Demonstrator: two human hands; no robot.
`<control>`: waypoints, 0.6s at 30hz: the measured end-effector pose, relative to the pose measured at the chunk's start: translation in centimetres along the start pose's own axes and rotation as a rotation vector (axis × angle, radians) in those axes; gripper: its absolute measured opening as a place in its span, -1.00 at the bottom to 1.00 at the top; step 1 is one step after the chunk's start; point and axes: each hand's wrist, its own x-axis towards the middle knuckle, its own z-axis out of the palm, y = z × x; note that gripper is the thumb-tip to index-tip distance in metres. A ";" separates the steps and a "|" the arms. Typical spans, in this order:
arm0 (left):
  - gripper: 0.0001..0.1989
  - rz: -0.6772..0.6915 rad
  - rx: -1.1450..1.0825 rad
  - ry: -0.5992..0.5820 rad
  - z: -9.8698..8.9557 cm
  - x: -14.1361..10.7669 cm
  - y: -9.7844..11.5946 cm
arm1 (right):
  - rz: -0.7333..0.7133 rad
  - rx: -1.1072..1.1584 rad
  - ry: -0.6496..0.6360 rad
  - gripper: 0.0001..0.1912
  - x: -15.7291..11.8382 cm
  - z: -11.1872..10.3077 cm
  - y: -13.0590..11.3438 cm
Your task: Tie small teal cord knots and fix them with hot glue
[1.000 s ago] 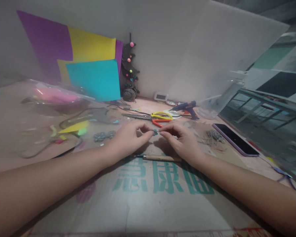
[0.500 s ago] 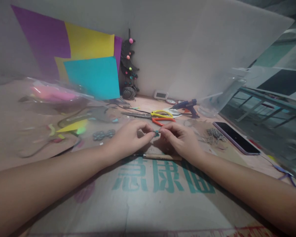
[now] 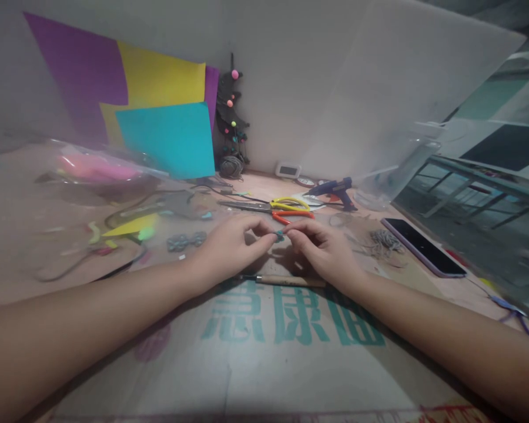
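Observation:
My left hand [image 3: 233,247] is closed, thumb and index finger pinching a small teal piece [image 3: 279,236]. From the other side, my right hand [image 3: 326,249] has its thumb and index fingertips pressed together at the right end of that piece. The piece is too small to name and partly hidden by the fingertips. Below the hands lies a slim tool with a wooden handle [image 3: 291,281] and a metal collar; its tip is partly covered. Scissors [image 3: 286,207] with yellow and orange handles rest just beyond the hands. Beside my left wrist sits a grey beaded-looking cluster [image 3: 186,241].
A blue glue gun [image 3: 335,191] and a small white clock [image 3: 288,170] stand at the back. Grey yarn [image 3: 384,242] and a phone [image 3: 423,247] lie at right. Coloured sheets [image 3: 167,141] lean at the back left, near a plastic bag [image 3: 101,167]. Printed cardboard [image 3: 247,376] covers the front.
Both hands stay nearly in place. The teal piece has turned slightly between the fingertips. The view has shifted very slightly.

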 end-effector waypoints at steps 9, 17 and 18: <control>-0.82 -0.038 -0.020 0.037 -0.2 -0.1 0.2 | 0.031 0.131 -0.031 -0.74 0.2 0.5 0.9; -0.81 0.006 0.034 0.021 -0.1 -0.1 -0.2 | -0.102 -0.109 0.050 -0.89 0.0 0.0 -0.3; -0.82 0.018 0.042 0.018 -0.1 -0.1 -0.2 | -0.110 -0.122 0.055 -0.88 0.0 0.0 -0.3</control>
